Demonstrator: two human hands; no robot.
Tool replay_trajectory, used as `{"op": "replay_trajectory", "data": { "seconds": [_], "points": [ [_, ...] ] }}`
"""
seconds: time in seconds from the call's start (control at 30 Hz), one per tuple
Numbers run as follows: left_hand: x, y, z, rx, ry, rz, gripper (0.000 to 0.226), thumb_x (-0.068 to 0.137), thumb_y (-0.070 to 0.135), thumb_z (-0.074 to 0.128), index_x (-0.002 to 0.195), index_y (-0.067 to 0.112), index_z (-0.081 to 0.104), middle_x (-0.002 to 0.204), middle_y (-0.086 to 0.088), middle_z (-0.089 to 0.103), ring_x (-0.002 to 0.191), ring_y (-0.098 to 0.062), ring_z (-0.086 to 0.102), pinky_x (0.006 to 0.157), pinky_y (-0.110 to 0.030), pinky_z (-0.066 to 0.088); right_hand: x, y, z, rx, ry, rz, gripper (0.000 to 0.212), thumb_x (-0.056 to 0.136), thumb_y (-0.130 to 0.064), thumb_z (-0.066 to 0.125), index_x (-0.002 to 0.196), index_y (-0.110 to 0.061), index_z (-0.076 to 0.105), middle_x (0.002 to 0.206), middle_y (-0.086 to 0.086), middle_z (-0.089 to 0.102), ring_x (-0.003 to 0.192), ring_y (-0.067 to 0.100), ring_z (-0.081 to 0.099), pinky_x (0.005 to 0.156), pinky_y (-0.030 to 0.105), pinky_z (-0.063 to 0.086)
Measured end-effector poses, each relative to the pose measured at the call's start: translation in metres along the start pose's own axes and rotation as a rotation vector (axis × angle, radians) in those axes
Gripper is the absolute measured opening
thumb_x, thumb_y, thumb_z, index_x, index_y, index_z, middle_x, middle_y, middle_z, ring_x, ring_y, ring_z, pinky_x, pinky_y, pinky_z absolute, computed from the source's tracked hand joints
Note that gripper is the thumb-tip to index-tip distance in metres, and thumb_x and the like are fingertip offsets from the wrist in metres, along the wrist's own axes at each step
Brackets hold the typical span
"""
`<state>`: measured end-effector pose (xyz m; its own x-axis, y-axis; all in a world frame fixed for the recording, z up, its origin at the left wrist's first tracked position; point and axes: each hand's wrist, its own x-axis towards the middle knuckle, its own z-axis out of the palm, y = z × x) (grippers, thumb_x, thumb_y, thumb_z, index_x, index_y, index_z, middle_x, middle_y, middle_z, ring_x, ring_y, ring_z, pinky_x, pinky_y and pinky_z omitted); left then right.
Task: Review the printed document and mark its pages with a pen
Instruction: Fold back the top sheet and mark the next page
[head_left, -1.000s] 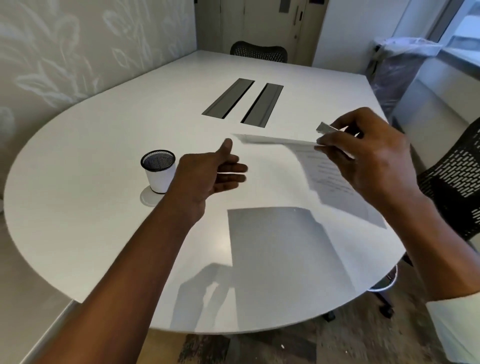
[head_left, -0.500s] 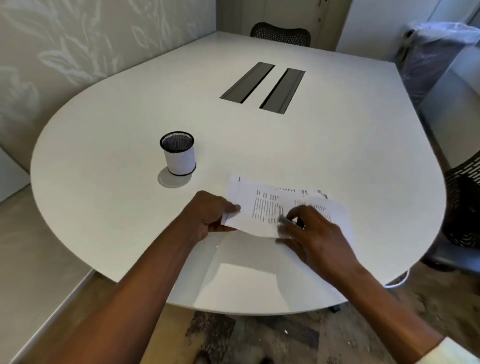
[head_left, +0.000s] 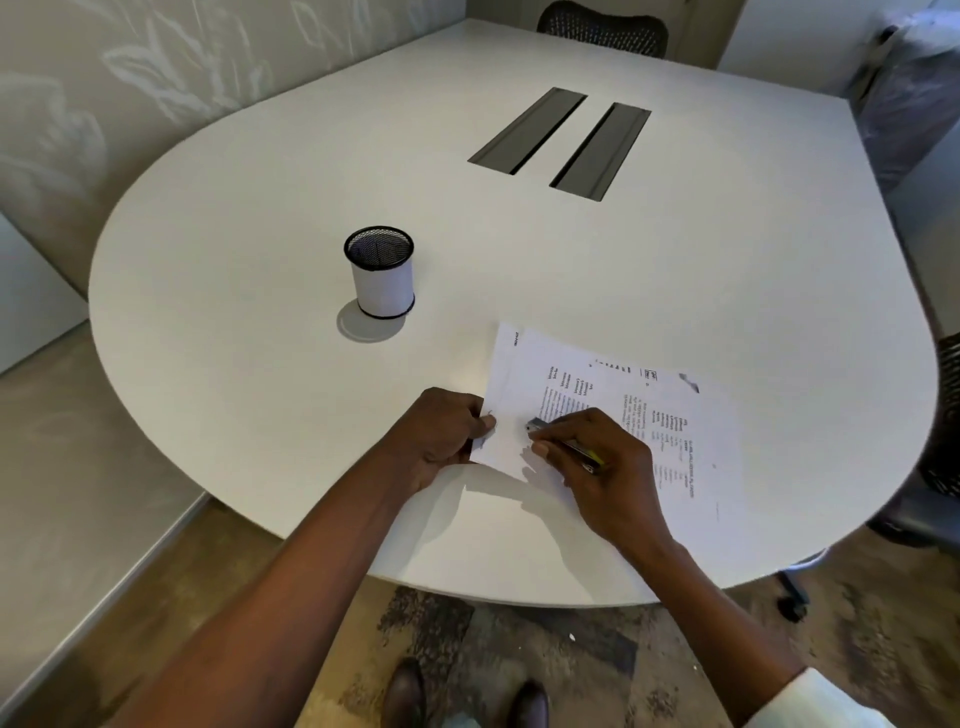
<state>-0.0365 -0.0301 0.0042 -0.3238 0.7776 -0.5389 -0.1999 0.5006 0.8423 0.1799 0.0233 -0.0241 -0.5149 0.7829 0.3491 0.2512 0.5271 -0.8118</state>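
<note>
The printed document (head_left: 582, 395) lies flat on the white table (head_left: 519, 249) near its front edge, its text running sideways to me. My left hand (head_left: 441, 436) pinches the document's near left corner with curled fingers. My right hand (head_left: 602, 467) rests on the pages and grips a pen (head_left: 566, 441), whose grey end points left over the blank margin. Most of the pen's length is hidden in my fingers.
A white pen cup (head_left: 380, 273) with a black mesh rim stands left of the document. Two dark cable slots (head_left: 561, 140) sit in the table's middle. Mesh chairs stand at the far side (head_left: 602, 23) and the right edge (head_left: 940, 447).
The pages were held up in the air by my right hand; now they lie on the table. My left hand has taken hold of their corner, and my view has tilted down.
</note>
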Motion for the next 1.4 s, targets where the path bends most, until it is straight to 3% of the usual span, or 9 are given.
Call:
{"op": "replay_trajectory", "data": {
  "seconds": [0.13, 0.27, 0.4, 0.53, 0.73, 0.83, 0.93, 1.2, 1.4],
  "points": [
    [-0.001, -0.006, 0.004, -0.024, 0.084, 0.046, 0.008, 0.090, -0.003, 0.081, 0.092, 0.005, 0.081, 0.081, -0.009, 0.079, 0.062, -0.012, 0.075, 0.059, -0.024, 0.062, 0.003, -0.002, 0.013, 0.214, -0.008, 0.134, 0.017, 0.098, -0.018, 0.080, 0.112, -0.027, 0.079, 0.103, -0.003, 0.079, 0.080, 0.018, 0.077, 0.063, 0.031, 0.062],
    [-0.004, -0.015, 0.009, 0.012, 0.208, 0.099, 0.024, 0.080, 0.004, 0.093, 0.102, 0.001, 0.083, 0.095, -0.019, 0.083, 0.081, -0.031, 0.079, 0.081, -0.041, 0.068, 0.008, -0.005, 0.020, 0.278, 0.013, 0.217, 0.035, 0.092, -0.013, 0.084, 0.121, -0.025, 0.069, 0.098, -0.002, 0.080, 0.081, 0.020, 0.079, 0.070, 0.041, 0.068],
    [-0.007, -0.020, 0.010, 0.008, 0.239, 0.126, 0.022, 0.077, 0.005, 0.094, 0.096, 0.005, 0.084, 0.087, -0.016, 0.083, 0.071, -0.025, 0.074, 0.068, -0.031, 0.062, 0.015, -0.004, 0.021, 0.262, 0.033, 0.272, 0.033, 0.090, -0.015, 0.087, 0.119, -0.029, 0.079, 0.101, -0.003, 0.082, 0.089, 0.026, 0.079, 0.083, 0.051, 0.067],
    [-0.008, -0.023, 0.010, 0.014, 0.243, 0.146, 0.021, 0.074, 0.006, 0.095, 0.092, 0.008, 0.084, 0.078, -0.010, 0.082, 0.062, -0.018, 0.072, 0.063, -0.027, 0.058, 0.020, -0.001, 0.022, 0.236, 0.055, 0.325, 0.031, 0.087, -0.014, 0.089, 0.115, -0.025, 0.083, 0.104, -0.006, 0.084, 0.092, 0.030, 0.078, 0.086, 0.051, 0.065],
    [-0.004, -0.029, 0.010, 0.018, 0.255, 0.142, 0.020, 0.071, 0.009, 0.096, 0.086, 0.013, 0.084, 0.076, -0.009, 0.083, 0.060, -0.018, 0.070, 0.067, -0.031, 0.062, 0.017, 0.006, 0.022, 0.188, 0.060, 0.302, 0.021, 0.084, -0.014, 0.091, 0.099, -0.027, 0.084, 0.095, -0.012, 0.083, 0.087, 0.010, 0.077, 0.076, 0.029, 0.061],
    [-0.004, -0.031, 0.010, -0.010, 0.250, 0.140, 0.021, 0.070, 0.010, 0.097, 0.086, 0.014, 0.084, 0.074, -0.006, 0.082, 0.058, -0.014, 0.069, 0.061, -0.026, 0.058, 0.015, 0.006, 0.022, 0.157, 0.064, 0.243, 0.020, 0.084, -0.011, 0.091, 0.094, -0.027, 0.084, 0.090, -0.012, 0.082, 0.082, 0.004, 0.075, 0.070, 0.014, 0.054],
    [-0.004, -0.034, 0.010, -0.029, 0.240, 0.159, 0.020, 0.071, 0.009, 0.097, 0.082, 0.016, 0.082, 0.069, -0.002, 0.081, 0.053, -0.008, 0.068, 0.055, -0.020, 0.055, 0.015, 0.005, 0.023, 0.118, 0.059, 0.214, 0.018, 0.082, -0.006, 0.091, 0.096, -0.017, 0.086, 0.091, -0.007, 0.083, 0.083, 0.002, 0.074, 0.072, 0.009, 0.050],
    [-0.004, -0.035, 0.008, -0.063, 0.207, 0.169, 0.020, 0.073, 0.006, 0.095, 0.088, 0.010, 0.082, 0.073, -0.005, 0.082, 0.057, -0.010, 0.069, 0.056, -0.019, 0.054, 0.014, 0.002, 0.022, 0.083, 0.065, 0.190, 0.017, 0.081, -0.007, 0.092, 0.095, -0.015, 0.086, 0.091, -0.005, 0.083, 0.086, 0.002, 0.074, 0.074, 0.010, 0.051],
    [-0.004, -0.038, 0.009, -0.061, 0.208, 0.188, 0.020, 0.075, 0.007, 0.095, 0.090, 0.010, 0.082, 0.069, -0.001, 0.080, 0.054, -0.008, 0.068, 0.054, -0.019, 0.054, 0.013, 0.002, 0.022, 0.086, 0.049, 0.216, 0.020, 0.081, -0.003, 0.091, 0.095, -0.016, 0.086, 0.091, -0.004, 0.083, 0.087, 0.012, 0.077, 0.076, 0.025, 0.058]
  ]
}}
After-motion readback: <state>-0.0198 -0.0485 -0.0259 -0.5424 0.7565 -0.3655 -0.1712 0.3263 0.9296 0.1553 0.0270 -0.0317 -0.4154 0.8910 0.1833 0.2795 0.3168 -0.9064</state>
